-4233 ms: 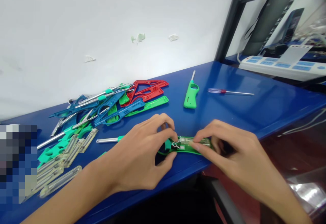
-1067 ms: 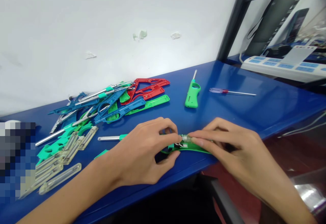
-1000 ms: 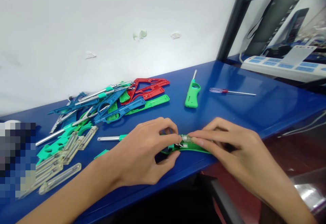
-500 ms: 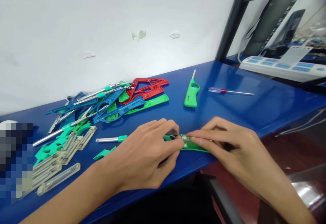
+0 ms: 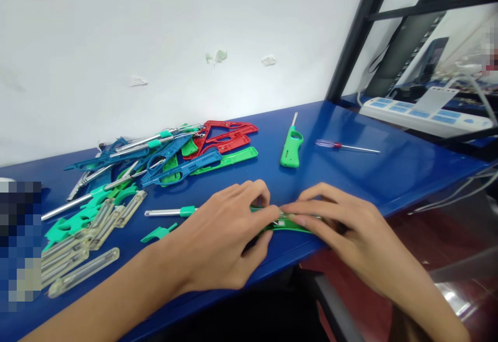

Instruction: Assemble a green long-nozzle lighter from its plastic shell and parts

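Note:
Near the front edge of the blue table, a green lighter shell (image 5: 293, 226) lies open-side up between my hands, with small clear and whitish parts inside it. My left hand (image 5: 225, 238) is closed around its left part, thumb and forefinger pinched at the inner parts. From the right, my right hand (image 5: 346, 222) grips the other end, its fingertips pressing on the clear part. A metal lighter tube (image 5: 165, 213) with a teal collar sticks out to the left, partly hidden behind my left hand. A loose teal plastic piece (image 5: 158, 233) lies below the tube.
Left, a pile holds blue shells (image 5: 182, 168), red shells (image 5: 229, 137) and metal tubes. Several clear fuel tanks (image 5: 85, 272) lie nearer. A whole green lighter (image 5: 291, 147) and a screwdriver (image 5: 346, 146) lie behind my hands. A power strip (image 5: 424, 116) stands beyond the black frame (image 5: 360, 36).
My right fingers have shifted slightly left over the clear part, closer to my left thumb and forefinger. The camera view has turned a little; the things on the table lie as before.

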Motion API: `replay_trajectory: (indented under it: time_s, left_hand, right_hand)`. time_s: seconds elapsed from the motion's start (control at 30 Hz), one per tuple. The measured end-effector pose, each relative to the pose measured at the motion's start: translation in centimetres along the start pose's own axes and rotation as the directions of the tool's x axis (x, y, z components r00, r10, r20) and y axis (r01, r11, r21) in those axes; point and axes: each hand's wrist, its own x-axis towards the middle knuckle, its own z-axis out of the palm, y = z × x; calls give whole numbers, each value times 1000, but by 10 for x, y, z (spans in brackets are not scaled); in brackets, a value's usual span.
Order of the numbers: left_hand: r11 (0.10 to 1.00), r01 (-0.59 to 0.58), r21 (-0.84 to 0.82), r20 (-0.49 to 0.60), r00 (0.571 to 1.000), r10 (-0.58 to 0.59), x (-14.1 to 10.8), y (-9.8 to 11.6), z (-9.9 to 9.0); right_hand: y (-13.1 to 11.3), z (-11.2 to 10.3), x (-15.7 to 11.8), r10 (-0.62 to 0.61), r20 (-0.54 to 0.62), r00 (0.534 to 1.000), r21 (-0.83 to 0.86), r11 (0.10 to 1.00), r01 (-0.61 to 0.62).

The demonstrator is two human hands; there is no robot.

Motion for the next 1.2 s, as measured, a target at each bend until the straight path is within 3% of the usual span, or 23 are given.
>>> replay_trajectory:
  time_s: [0.27,0.6,1.2]
  left_hand:
    - [999,19,-49,-17,1000,-19,1,-1,0]
    - [990,-36,-137,-62,998,27,3,1,0]
    - [990,-35,-133,-58,998,27,3,1,2]
  right_hand:
    - [-1,0,-2,-37,-34,999,28,999,37]
    - [-5,-2,-14,15,-14,1000,21,1000,-14]
    - [-5,1,-16,9,-59,998,45,999,-7]
